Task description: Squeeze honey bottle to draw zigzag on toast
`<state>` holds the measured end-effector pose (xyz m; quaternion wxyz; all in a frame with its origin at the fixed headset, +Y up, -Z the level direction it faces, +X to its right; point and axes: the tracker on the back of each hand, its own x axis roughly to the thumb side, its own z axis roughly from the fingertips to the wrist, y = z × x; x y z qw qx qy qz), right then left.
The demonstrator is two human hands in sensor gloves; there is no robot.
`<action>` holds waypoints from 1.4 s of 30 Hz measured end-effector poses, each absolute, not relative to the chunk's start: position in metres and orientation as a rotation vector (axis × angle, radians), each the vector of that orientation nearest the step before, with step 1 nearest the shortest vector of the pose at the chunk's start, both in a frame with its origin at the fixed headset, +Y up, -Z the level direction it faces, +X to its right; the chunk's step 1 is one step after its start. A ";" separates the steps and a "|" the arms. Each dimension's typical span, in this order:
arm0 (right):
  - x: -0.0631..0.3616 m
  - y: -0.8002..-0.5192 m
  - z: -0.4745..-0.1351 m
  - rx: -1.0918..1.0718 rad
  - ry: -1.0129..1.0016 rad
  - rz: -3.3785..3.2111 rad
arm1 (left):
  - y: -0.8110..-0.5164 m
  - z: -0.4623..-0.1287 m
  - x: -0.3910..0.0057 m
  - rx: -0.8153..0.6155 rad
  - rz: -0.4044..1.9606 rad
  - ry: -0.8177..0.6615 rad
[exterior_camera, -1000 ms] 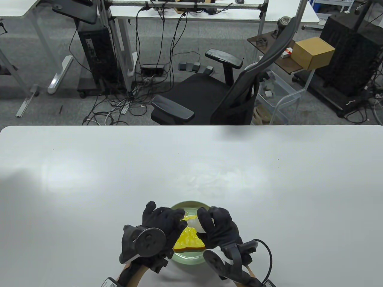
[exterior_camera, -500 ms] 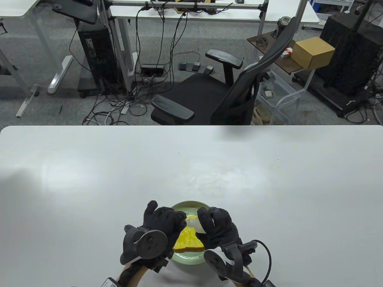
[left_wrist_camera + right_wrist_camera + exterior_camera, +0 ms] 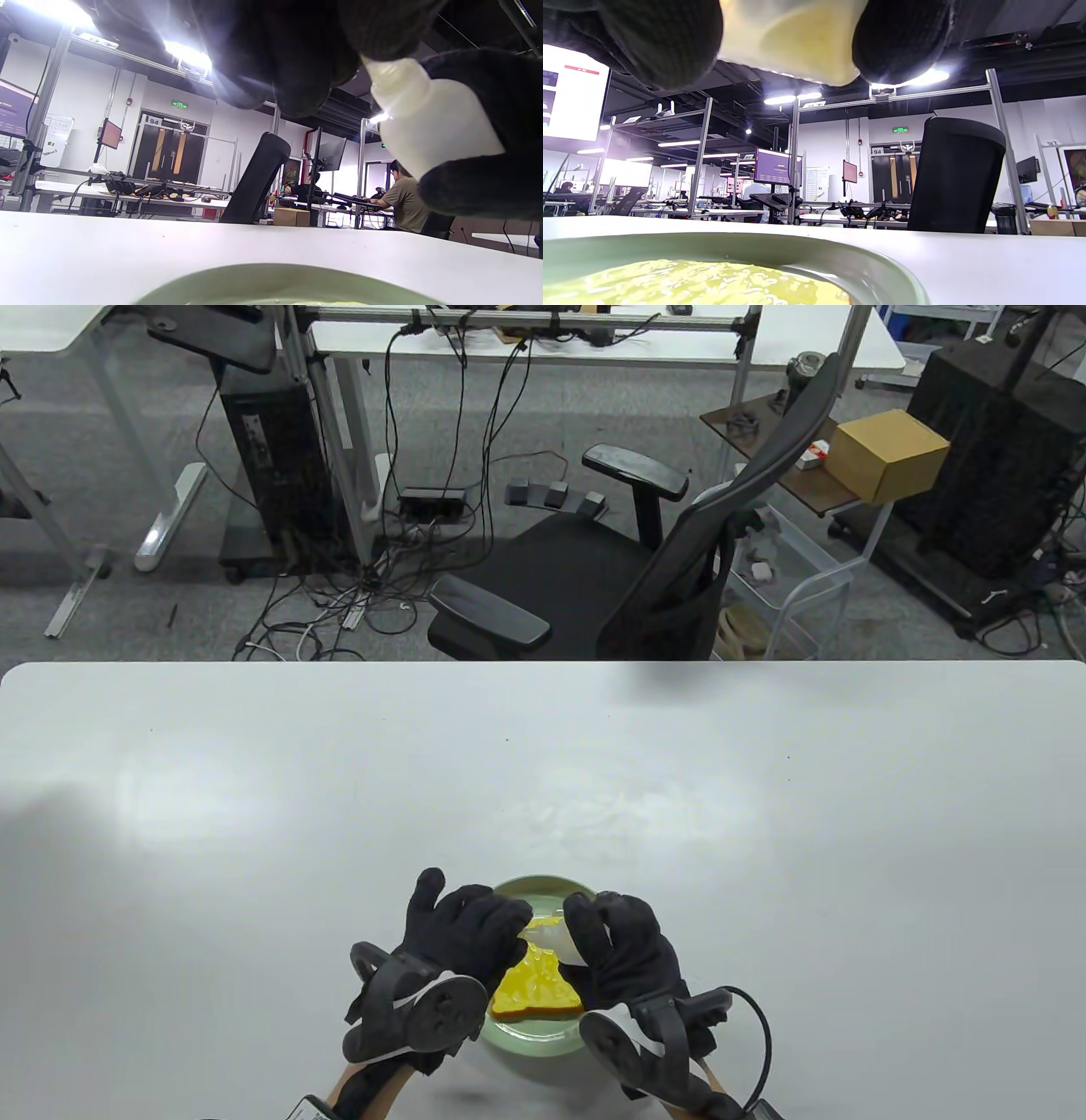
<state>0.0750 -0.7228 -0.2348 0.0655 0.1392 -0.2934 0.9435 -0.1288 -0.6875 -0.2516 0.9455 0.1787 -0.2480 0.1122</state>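
Honey bottle (image 3: 556,940) is held over the toast (image 3: 534,988) on the green plate (image 3: 543,891), near the counter's front edge; it is gripped by the right hand (image 3: 624,950), its neck steadied by the left hand (image 3: 462,933); its long axis is tilted leftward.

Table view: high above, angled down over the table (image 3: 254,780) toward the office chair (image 3: 645,560).
Left wrist view: near table level, close behind the plate (image 3: 288,279), facing forward.
Right wrist view: equally low, close.
Shared: plate rim, chair back (image 3: 956,173).
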 end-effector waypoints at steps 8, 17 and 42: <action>0.077 -0.723 -0.236 0.393 -0.895 2.864 | -0.687 -0.253 -0.133 0.353 0.234 -0.489; 0.074 -0.723 -0.234 0.424 -0.899 2.855 | -0.685 -0.251 -0.129 0.353 0.212 -0.510; 0.074 -0.725 -0.234 0.399 -0.887 2.861 | -0.679 -0.256 -0.145 0.336 0.384 -0.478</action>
